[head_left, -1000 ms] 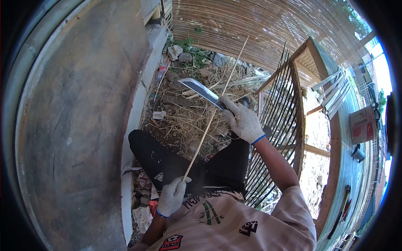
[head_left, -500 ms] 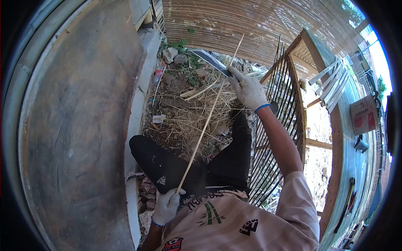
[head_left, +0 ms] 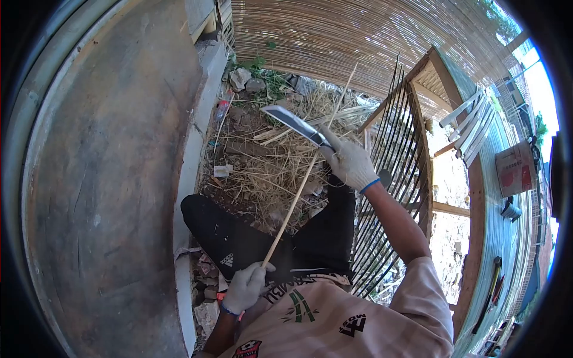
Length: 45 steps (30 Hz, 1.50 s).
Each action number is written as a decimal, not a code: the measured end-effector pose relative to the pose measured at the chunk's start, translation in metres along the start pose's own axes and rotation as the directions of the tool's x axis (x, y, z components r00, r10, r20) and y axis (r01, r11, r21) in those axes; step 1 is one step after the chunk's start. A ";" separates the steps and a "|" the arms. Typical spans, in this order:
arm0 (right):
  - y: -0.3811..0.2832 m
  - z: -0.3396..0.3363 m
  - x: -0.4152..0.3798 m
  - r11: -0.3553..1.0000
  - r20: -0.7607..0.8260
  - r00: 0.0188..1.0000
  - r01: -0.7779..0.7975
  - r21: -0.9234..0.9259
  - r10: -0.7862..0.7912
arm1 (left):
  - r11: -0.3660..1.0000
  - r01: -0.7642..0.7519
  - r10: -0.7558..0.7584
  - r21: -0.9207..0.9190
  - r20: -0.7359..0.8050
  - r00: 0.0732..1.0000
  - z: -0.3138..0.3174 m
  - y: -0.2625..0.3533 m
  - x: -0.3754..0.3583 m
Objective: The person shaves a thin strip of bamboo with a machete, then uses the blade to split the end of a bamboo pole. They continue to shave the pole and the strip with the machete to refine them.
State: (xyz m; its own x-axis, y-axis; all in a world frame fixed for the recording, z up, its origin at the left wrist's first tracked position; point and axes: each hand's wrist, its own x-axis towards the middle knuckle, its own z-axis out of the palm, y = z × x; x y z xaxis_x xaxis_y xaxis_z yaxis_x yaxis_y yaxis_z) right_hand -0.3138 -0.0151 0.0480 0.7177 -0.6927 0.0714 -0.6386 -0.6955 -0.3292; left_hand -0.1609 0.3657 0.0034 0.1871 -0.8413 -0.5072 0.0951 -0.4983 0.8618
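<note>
A long, thin pale strip (head_left: 296,197) runs diagonally from near my lap up towards the slatted screen. Its lower end is in my gloved left hand (head_left: 245,289), whose fingers are closed round it. In my gloved right hand (head_left: 347,160) is a knife; its broad blade (head_left: 293,125) points up and left. The blade's lower end lies close to the strip where it passes my right hand. Whether the edge touches the strip I cannot tell.
Straw-like shavings (head_left: 271,173) and rubble cover the ground beyond my legs. A large brown panel (head_left: 113,179) stands at the left. Dark thin rods lean on a wooden frame (head_left: 425,173) at the right, near a cardboard box (head_left: 516,169) and tools.
My right hand and the knife have moved down and slightly left along the strip. My left hand has shifted slightly right and up, and the strip's upper end has swung right and down.
</note>
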 end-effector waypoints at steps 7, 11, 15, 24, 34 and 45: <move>-0.073 0.014 -0.069 0.998 0.274 0.960 0.057 0.022 -0.061 | 0.992 -0.058 0.059 -0.108 0.010 0.998 0.003 0.011 0.031; -0.080 0.015 -0.082 0.991 0.302 0.944 0.125 0.049 -0.134 | 0.982 0.018 -0.013 -0.186 0.027 1.000 0.001 0.016 0.032; -0.077 0.006 -0.075 0.993 0.314 0.943 0.111 0.030 -0.115 | 0.967 0.034 -0.035 -0.252 0.001 0.999 0.008 0.018 0.024; -0.022 0.005 -0.038 0.999 0.075 0.997 -0.017 0.029 0.015 | 0.995 0.030 -0.030 -0.091 0.003 1.000 -0.001 -0.002 -0.024; 0.046 -0.012 0.018 0.990 -0.135 0.989 -0.078 -0.120 0.061 | 0.997 0.080 -0.080 -0.021 0.033 0.996 -0.018 -0.019 -0.059; 0.062 0.001 0.012 0.991 -0.259 0.956 -0.132 0.035 0.137 | 0.998 0.062 -0.065 -0.033 -0.080 0.995 -0.021 -0.014 -0.036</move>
State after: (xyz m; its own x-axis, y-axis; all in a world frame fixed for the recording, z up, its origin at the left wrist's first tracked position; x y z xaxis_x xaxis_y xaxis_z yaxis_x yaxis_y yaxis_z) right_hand -0.3451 -0.0664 0.0278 0.5270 -0.8067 0.2674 -0.7177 -0.5909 -0.3685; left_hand -0.1487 0.4077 0.0096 0.2583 -0.7878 -0.5592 0.1391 -0.5425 0.8285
